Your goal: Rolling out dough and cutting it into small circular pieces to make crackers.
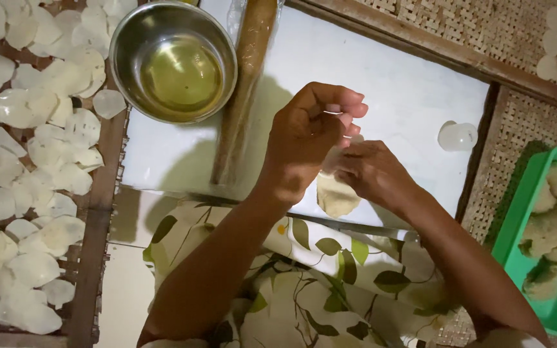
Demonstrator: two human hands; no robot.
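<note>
Both hands, left hand and right hand, pinch a pale dough piece, steel oil bowl at ten o'clock.

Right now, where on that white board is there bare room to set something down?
The white board is bare between the rolling pin and the small clear cup, above the hands holding the dough. The left mat is crowded with pale discs; the green tray is full of lumps.

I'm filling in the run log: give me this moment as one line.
left hand: pinching dough piece | right hand: holding dough piece | above: white board | nearby: oil bowl, rolling pin, green tray
</note>
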